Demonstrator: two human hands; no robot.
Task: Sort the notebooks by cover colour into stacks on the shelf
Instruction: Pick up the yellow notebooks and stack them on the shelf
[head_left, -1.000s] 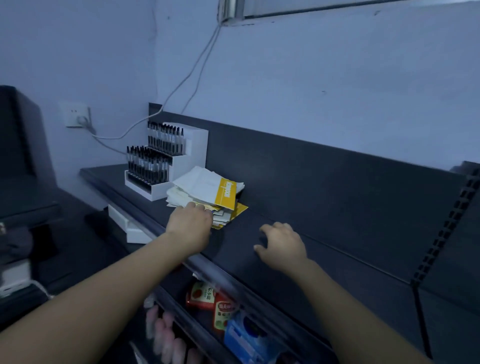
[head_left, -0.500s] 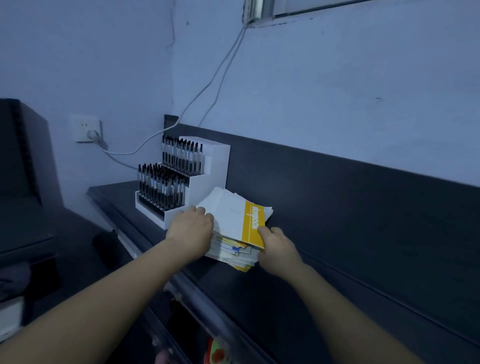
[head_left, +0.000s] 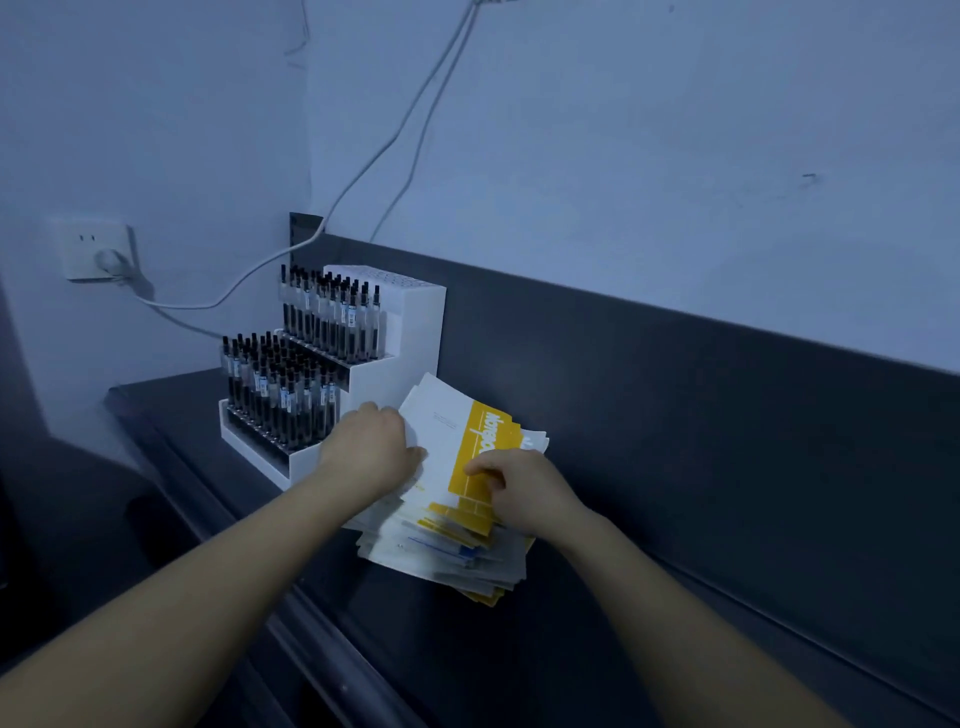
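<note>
Notebook stack (head_left: 447, 545) lies on the dark shelf (head_left: 519, 649), just beside the white pen display rack (head_left: 410, 332), corners fanned and uneven. The top notebook (head_left: 441, 431) is white with a yellow band and sits tilted, its far corner raised toward the back panel.

I log the left hand (head_left: 371, 452) at that cover's left edge, knuckles toward me, fingers curled over the edge and gripping it. The right hand (head_left: 530, 493) rests on the yellow band with bent fingers and the forefinger reaching forward. Its thumb is hidden, so I cannot tell whether it pinches or only presses.

Both bare forearms enter from the bottom and converge on the stack. A wall socket (head_left: 93, 249) with a plug sits left of the rack.
</note>
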